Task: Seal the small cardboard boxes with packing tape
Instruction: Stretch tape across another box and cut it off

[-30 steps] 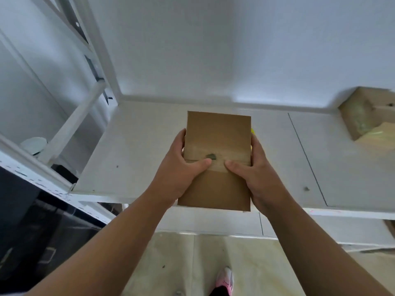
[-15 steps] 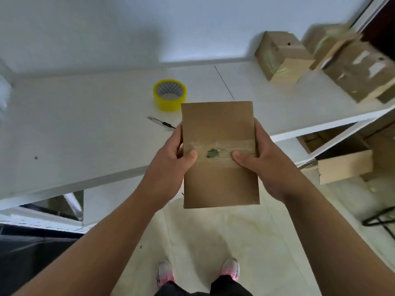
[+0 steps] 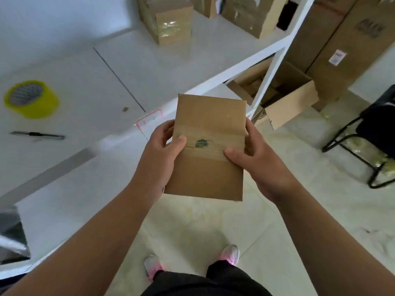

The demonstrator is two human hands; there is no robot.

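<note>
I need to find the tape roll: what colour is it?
Yellow; the tape roll on the white shelf shows best in the head view.

I have both arms out in front of me, bare, and drawing together toward the middle of the view. My left forearm runs up from the lower left and my right forearm from the lower right, with both wrists roughly straight. My left hand grips the left side of the box, thumb laid flat on its top face and fingers curled round the edge. My right hand grips the right side likewise, thumb pointing inward across the top face and fingers wrapped round the side. The two thumb tips face each other, apart.
</note>
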